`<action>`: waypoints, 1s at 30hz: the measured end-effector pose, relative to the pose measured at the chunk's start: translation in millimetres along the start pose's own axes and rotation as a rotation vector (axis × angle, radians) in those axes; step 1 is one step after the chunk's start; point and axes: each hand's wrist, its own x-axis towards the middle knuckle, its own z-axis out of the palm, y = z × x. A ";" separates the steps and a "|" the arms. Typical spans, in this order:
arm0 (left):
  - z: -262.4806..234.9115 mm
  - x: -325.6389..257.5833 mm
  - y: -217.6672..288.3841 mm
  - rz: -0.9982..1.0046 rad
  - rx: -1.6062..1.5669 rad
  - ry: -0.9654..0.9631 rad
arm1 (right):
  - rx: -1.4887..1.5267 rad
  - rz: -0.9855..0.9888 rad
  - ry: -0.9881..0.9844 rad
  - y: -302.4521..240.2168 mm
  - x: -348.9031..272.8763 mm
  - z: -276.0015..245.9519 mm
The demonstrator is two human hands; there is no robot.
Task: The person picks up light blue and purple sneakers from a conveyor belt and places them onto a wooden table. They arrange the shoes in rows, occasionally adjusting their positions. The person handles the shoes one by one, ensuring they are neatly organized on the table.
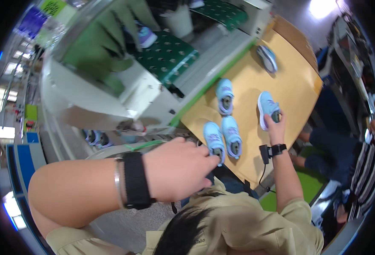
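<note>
Several small light blue sneakers lie on a tan table top (289,85). My left hand (177,170), with a black band and a metal bracelet on the wrist, reaches forward and its fingertips pinch the heel of the nearest sneaker (213,138). A second sneaker (231,135) lies right beside it, touching. My right hand (276,126), a black watch on its wrist, grips the heel opening of another sneaker (265,106) further right. One more sneaker (225,95) lies behind the pair, and one (267,58) rests at the far end of the table.
A machine with a green patterned conveyor belt (166,53) runs along the table's left side and carries a purple shoe (147,37) and a white bucket (179,20). Another person in striped clothing (359,174) sits at the right. A green mat (311,182) covers the floor below.
</note>
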 end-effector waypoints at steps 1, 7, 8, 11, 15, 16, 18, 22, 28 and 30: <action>-2.5 2.2 -0.1 0.004 0.000 -0.017 | 0.029 -0.054 -0.001 -25.7 4.2 8.4; 9.4 -7.2 -2.1 -0.037 -0.010 0.035 | 0.326 -0.609 -0.202 -237.7 -11.6 112.5; 9.1 -8.5 -1.9 -0.044 -0.006 0.036 | 0.395 -0.721 -0.230 -264.0 -15.2 137.4; 7.1 -3.4 -2.7 -0.036 0.019 0.028 | 0.198 -0.897 -0.257 -275.6 3.6 210.6; 6.1 -3.2 -7.2 -0.031 -0.006 0.035 | 0.017 -0.828 -0.370 -272.6 -0.5 229.8; 6.9 -4.8 -6.7 -0.036 -0.033 0.036 | 0.038 -0.857 -0.389 -263.4 -2.9 225.7; 8.5 -9.8 -5.2 -0.041 -0.055 0.046 | 0.036 -0.888 -0.370 -242.1 -14.2 194.2; 2.1 -16.5 2.1 0.032 -0.064 0.089 | -0.140 -0.565 -0.412 -153.0 -29.2 90.6; 0.3 -13.1 2.3 0.015 -0.065 0.057 | -0.185 -0.135 -0.559 -0.9 -120.2 34.9; 6.1 -7.4 -4.7 0.019 -0.028 0.028 | -0.353 -0.282 -0.495 1.1 -142.9 40.5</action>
